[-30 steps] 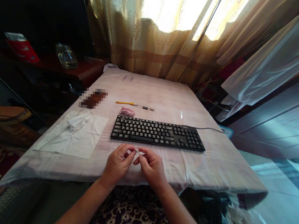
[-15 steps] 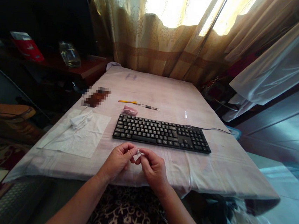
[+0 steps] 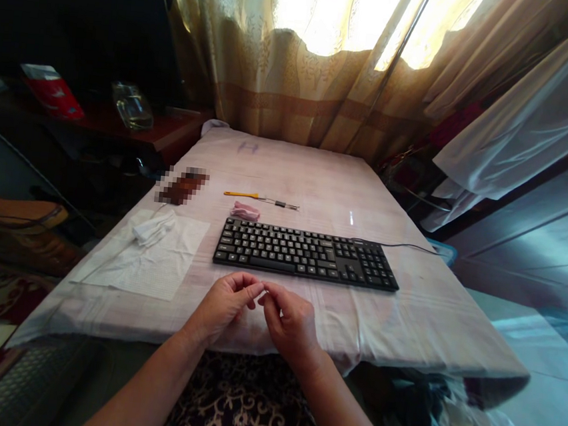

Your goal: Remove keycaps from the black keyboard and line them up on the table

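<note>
My left hand (image 3: 226, 303) and my right hand (image 3: 290, 317) meet fingertip to fingertip above the table's near side. Both are pinched closed around something small and pale, almost wholly hidden by the fingers. Just beyond them lies a black keyboard (image 3: 305, 253), its keys facing up and its cable running off to the right. Behind the keyboard's left end is a folded pink cloth (image 3: 245, 210). A yellow-handled brush (image 3: 240, 194) rests farther back, beside a thin metal tool with a dark grip (image 3: 281, 204).
A white paper towel (image 3: 158, 271) is spread at the left with a crumpled tissue (image 3: 154, 228) on it. Behind it sits a blurred-out brown object (image 3: 182, 186). A glass jar (image 3: 132, 106) and a red packet (image 3: 53, 92) stand on a side cabinet. Curtains (image 3: 284, 109) hang behind the table.
My right fingers have turned and closed in over the small pale piece, which showed between the fingertips before and is now nearly hidden. My left hand has barely moved.
</note>
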Demonstrator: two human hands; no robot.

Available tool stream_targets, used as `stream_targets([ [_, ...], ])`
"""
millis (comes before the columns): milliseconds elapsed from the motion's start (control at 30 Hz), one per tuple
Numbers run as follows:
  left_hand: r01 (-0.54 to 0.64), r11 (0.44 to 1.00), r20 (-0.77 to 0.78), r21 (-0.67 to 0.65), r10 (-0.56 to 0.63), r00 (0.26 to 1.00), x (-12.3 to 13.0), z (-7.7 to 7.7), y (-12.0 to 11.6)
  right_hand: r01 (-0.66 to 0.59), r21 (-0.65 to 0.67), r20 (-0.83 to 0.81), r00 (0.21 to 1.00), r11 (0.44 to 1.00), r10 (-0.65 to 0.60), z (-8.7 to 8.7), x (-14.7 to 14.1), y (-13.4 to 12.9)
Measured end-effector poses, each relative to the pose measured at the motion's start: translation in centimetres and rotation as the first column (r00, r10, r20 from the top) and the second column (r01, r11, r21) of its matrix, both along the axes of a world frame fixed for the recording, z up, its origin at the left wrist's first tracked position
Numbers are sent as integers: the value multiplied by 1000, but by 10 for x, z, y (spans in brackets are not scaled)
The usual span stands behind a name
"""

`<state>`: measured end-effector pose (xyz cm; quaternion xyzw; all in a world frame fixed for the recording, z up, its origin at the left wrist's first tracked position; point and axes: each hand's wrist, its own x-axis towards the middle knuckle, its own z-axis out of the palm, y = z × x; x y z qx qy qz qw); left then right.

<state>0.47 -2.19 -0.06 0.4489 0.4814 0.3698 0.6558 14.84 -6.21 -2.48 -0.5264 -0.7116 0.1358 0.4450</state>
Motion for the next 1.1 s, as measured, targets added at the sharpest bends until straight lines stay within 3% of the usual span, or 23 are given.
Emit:
stream_targets([
  [200, -10, 999, 52, -32, 12, 999, 1, 2, -2, -23, -106, -116, 993, 994, 10, -1, -2, -2],
  [333, -50, 999, 57, -14, 51, 997, 1, -3, -3, 23, -160, -150, 987, 987, -48, 1, 0, -1],
  [567, -59, 998, 79, -11, 60, 995, 0, -8, -5, -93, -321, -270, 963, 942, 3, 12, 2, 1],
  [1100, -80, 991, 179, -105, 98, 979, 7, -3, -9, -45, -246, -309, 950, 968, -34, 9, -6, -2],
])
